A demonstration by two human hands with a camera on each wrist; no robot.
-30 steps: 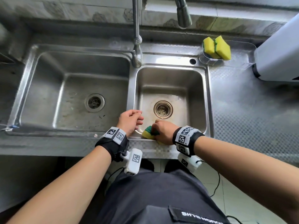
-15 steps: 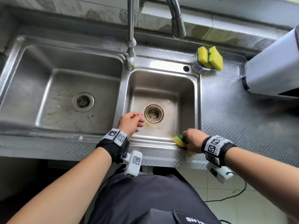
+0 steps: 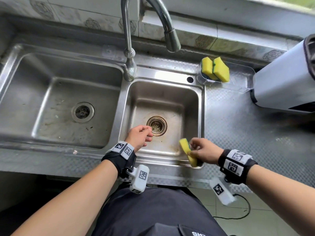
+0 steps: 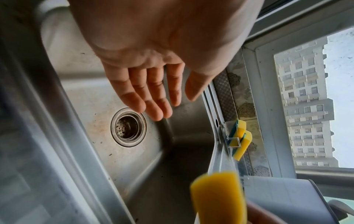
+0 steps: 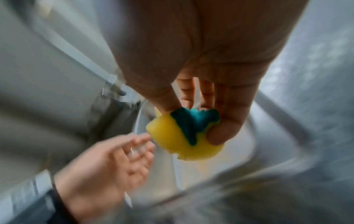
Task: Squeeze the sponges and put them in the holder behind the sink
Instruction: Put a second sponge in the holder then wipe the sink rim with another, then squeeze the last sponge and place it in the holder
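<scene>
My right hand (image 3: 202, 151) (image 5: 201, 97) pinches a yellow sponge with a green scrub side (image 3: 187, 150) (image 5: 184, 136) (image 4: 218, 197) over the near right corner of the small right basin (image 3: 163, 92). The sponge is bent between thumb and fingers. My left hand (image 3: 139, 137) (image 4: 153, 91) (image 5: 107, 163) hovers empty over the basin near its drain (image 3: 156, 126) (image 4: 128, 127), fingers relaxed. Two more yellow-green sponges (image 3: 215, 69) (image 4: 239, 136) stand on edge in the clear holder (image 3: 238, 82) behind the sink at the right.
The tap (image 3: 170, 36) arches over the back of the right basin. A larger left basin (image 3: 59, 99) lies beside it. A white appliance (image 3: 286, 77) stands on the textured counter (image 3: 255, 133) at the far right, next to the holder.
My right hand has moved the sponge from the middle of the front rim to the near right corner and lifted it on end. The left hand stays over the basin.
</scene>
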